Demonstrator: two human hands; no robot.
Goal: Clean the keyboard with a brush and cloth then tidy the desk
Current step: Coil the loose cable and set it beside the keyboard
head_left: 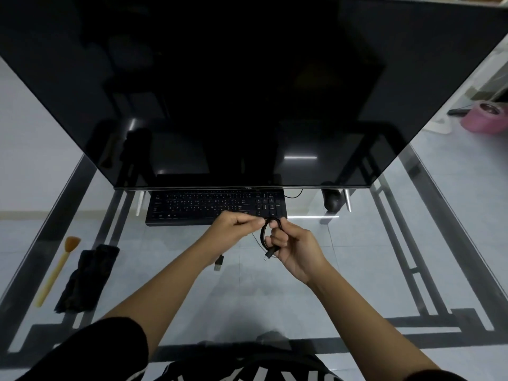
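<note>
Glass bench (357, 270) sitting under a big dark monitor (247, 92), black keyboard (192, 210) lying at the monitor's foot, left grip (233, 226) pinching a black cable (264, 235), right grip (295, 248) curling round its coiled loop just in front of the keyboard, brush (59, 268) and dark cloth (85, 279) lying side by side far left.
</note>
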